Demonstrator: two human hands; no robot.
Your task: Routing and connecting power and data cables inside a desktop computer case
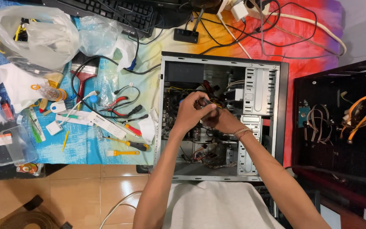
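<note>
both hands (206,113) grip a connector (204,101) inside the computer case (282,106)

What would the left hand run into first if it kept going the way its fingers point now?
The left hand points toward the right hand and the small dark connector they pinch together inside the open computer case. It would probably meet that connector first; depth is unclear.
</note>
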